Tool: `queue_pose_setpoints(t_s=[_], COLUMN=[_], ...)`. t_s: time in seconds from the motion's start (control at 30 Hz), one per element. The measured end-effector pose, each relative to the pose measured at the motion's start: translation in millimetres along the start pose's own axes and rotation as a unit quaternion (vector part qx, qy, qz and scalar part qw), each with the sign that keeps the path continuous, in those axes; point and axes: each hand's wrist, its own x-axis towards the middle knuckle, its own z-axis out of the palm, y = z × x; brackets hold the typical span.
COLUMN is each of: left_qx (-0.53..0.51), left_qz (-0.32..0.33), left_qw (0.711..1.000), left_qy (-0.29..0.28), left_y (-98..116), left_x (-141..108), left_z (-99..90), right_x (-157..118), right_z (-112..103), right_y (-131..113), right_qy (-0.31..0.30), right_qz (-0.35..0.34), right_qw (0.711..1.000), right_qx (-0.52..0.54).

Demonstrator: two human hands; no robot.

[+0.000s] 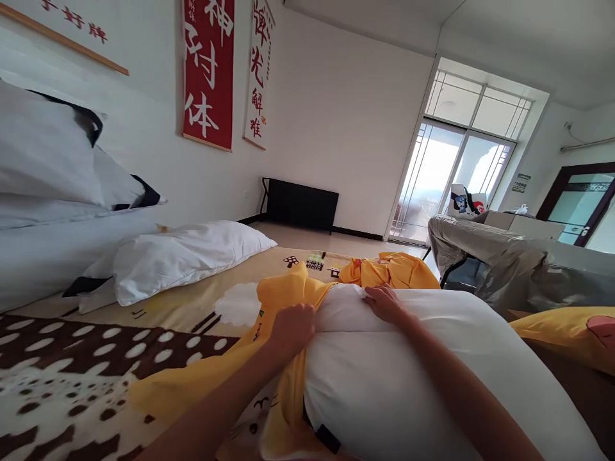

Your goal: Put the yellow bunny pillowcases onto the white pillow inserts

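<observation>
While clutching yellow cover [284, 291] in left hand [293, 328], pinching white pillow [379, 371] just right of it with right hand [384, 303].

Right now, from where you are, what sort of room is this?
Maybe a room in a home or guesthouse: a white pillow lies on a patterned blanket, and a red banner hangs on the wall.
</observation>
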Motion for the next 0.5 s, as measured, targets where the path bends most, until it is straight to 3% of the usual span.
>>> queue_pose_setpoints(t_s=[0.1,0.2,0.4,0.5], left_qx=[0.002,0.000,-0.019,-0.043], left_qz=[-0.028,-0.016,0.016,0.041], left_qw=[0.998,0.995,0.990,0.987], left_qy=[0.052,0.102,0.136,0.146], left_y=[3,8,16,34], left_x=[17,28,47,46], left_z=[-8.5,-20.4,-50.2,-72.7], right_x=[-13,-27,-57,-68], right_z=[-13,-26,-45,-50], right_y=[-17,-32,-73,-94], right_qy=[0.012,0.010,0.015,0.010], right_qz=[-0.021,-0.040,-0.136,-0.179], right_qw=[0.999,0.996,0.975,0.967], right_qx=[-0.045,-0.077,-0.174,-0.181])
